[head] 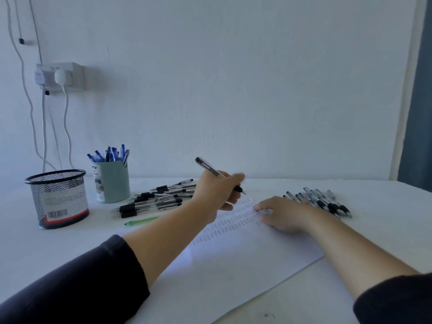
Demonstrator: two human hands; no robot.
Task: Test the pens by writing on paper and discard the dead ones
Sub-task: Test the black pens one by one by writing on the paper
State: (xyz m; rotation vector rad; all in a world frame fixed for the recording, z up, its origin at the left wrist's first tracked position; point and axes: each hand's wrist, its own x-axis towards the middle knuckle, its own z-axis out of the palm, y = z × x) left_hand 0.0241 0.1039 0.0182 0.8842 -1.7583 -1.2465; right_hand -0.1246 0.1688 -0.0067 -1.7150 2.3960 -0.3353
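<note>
A white bench (58,249) runs up to a pale wall (233,78), where a socket block (61,76) carries two plugs with cables hanging down. On the bench lies a sheet of paper (233,265), set at an angle, its far part covered with rows of small scribbled marks. At the far left stands a black mesh pot (58,198) with a barcode label, and just beside it, on its right, a pale green holder (112,182) filled with blue pens (109,154) standing upright. Right of the holder a heap of black-grip pens (155,199) lies on the bench, and a second, smaller group of black pens (322,202) lies well apart at the right. A single green pen (141,220) lies near the paper's left corner. The left hand (217,192) is curled round a black pen (218,174), gripping it tilted, with the tip just above the paper's far edge. The right hand (280,215) rests flat on the paper, fingers stretched out and relaxed, just beside the right-hand pens.
</note>
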